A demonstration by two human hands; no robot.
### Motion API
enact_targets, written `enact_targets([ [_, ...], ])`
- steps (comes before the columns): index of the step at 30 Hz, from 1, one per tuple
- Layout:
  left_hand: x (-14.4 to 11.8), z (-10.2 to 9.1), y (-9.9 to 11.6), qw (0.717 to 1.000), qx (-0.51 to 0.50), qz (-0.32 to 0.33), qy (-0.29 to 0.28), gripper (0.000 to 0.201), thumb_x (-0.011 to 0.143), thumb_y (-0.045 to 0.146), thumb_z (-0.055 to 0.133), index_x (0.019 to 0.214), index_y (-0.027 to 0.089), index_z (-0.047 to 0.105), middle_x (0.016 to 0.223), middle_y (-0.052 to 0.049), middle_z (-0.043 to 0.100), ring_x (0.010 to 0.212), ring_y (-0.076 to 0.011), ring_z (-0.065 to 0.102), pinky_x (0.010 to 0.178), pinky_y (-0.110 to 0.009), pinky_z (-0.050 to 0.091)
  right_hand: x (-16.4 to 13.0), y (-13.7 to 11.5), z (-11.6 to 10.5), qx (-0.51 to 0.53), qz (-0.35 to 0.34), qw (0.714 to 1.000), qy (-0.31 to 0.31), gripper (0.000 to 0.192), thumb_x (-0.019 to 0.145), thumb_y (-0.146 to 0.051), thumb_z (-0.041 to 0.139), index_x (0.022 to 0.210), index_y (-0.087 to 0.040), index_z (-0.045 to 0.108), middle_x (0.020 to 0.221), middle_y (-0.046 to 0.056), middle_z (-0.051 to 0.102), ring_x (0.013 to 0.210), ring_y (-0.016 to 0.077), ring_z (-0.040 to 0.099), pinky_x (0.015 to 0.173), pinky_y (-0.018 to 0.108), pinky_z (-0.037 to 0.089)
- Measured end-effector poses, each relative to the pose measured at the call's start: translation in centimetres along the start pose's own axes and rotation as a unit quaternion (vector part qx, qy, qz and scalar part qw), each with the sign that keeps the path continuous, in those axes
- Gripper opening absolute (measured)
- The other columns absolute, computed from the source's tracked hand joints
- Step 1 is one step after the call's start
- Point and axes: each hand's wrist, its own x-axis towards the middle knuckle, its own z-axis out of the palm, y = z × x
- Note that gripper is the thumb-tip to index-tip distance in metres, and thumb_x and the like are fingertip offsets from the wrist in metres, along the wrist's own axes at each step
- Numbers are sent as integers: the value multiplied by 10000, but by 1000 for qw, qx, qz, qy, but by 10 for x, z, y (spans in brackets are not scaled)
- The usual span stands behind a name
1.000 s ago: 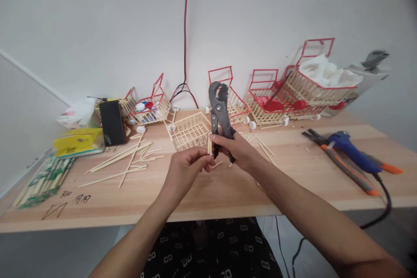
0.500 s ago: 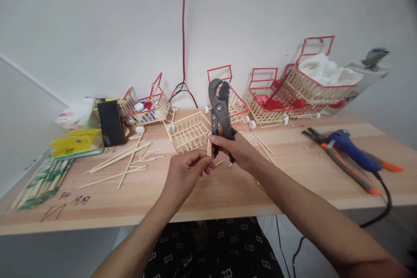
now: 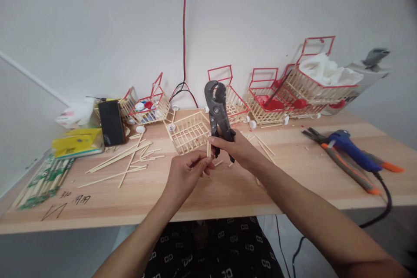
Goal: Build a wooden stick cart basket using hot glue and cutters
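My right hand [image 3: 233,145] is closed around the handles of a black pipe cutter [image 3: 217,106], held upright with its curved jaw at the top. The thumb of that hand also touches the upper end of some short wooden sticks [image 3: 209,147]. Below it, my left hand [image 3: 192,167] pinches the lower end of these sticks between thumb and fingers. Just behind both hands, a small plain wooden stick basket [image 3: 189,132] lies on the table, its right side partly hidden by the cutter.
Loose sticks [image 3: 130,160] and green-wrapped stick bundles [image 3: 47,182] lie left, near a black phone [image 3: 111,123] and a yellow packet [image 3: 77,141]. Red-trimmed miniature carts [image 3: 269,104] line the wall. At right rest pliers [image 3: 345,167] and a blue corded tool [image 3: 353,147].
The head of the pipe cutter has tilted slightly to the left. My hands and the sticks between them stay almost where they were.
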Motion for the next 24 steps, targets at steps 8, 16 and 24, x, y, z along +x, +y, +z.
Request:
enact_targets([
  [8, 4, -1, -2, 995, -81, -40, -30, 113, 798, 262, 714, 851, 162, 713, 834, -49, 745, 734, -149, 666, 681, -253, 523, 1, 3, 0, -20, 3, 999, 25, 297, 796, -437, 648, 651, -184, 592, 612, 12, 622, 605, 147, 578, 625, 287, 469],
  [16, 11, 2, -5, 968, -216, -126, -8, 338, 774, 449, 765, 842, 124, 700, 786, -79, 757, 668, -156, 688, 685, -286, 567, 3, 11, 1, -123, -26, 989, 79, 264, 755, -409, 638, 636, -202, 525, 614, -14, 543, 611, 142, 495, 577, 279, 397],
  [24, 9, 1, -5, 978, -191, -88, 5, 284, 799, 395, 745, 734, 121, 702, 654, -38, 693, 581, -111, 614, 596, -222, 504, 2, 10, 3, -145, -42, 987, 46, 317, 821, -465, 600, 671, -202, 508, 641, -17, 519, 621, 138, 488, 594, 278, 387],
])
